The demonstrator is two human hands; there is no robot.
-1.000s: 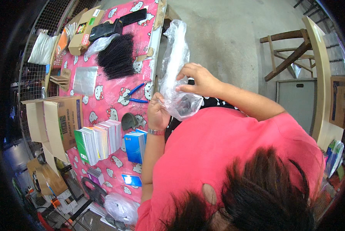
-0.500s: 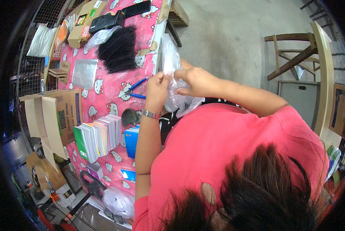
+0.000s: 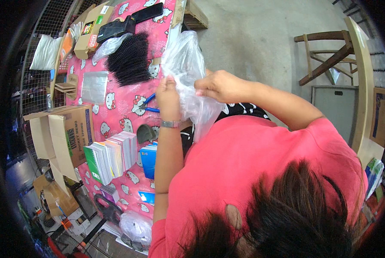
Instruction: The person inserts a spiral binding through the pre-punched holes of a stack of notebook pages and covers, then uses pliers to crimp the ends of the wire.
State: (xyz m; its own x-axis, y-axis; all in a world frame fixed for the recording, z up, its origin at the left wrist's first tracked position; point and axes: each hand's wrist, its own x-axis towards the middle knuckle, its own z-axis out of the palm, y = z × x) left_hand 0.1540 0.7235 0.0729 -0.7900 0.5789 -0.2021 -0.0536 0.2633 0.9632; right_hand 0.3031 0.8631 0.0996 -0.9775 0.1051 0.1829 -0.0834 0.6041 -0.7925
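A large crumpled clear plastic bag (image 3: 186,56) is stretched between my two hands, over the table's right edge and my lap. My left hand (image 3: 168,96), with a metal-banded watch at the wrist, is closed on the bag's left side, thumb up. On its right side my right hand (image 3: 218,86) pinches the film with curled fingers. Blue-handled pliers (image 3: 148,105) lie on the table just left of my left hand, their handles partly hidden by it. A bundle of black spiral coils (image 3: 128,60) rests farther back.
Left of my forearm, a row of notebooks (image 3: 111,155), a blue notebook (image 3: 148,160) and a dark cup-like object (image 3: 146,133) stand on the pink patterned table cover (image 3: 111,116). An open cardboard box (image 3: 78,129) is at the table's left; a wooden stool (image 3: 325,60) is at right.
Both hands have moved apart, the left one leftward, and the bag has spread wider between them. My left hand now covers part of the pliers.
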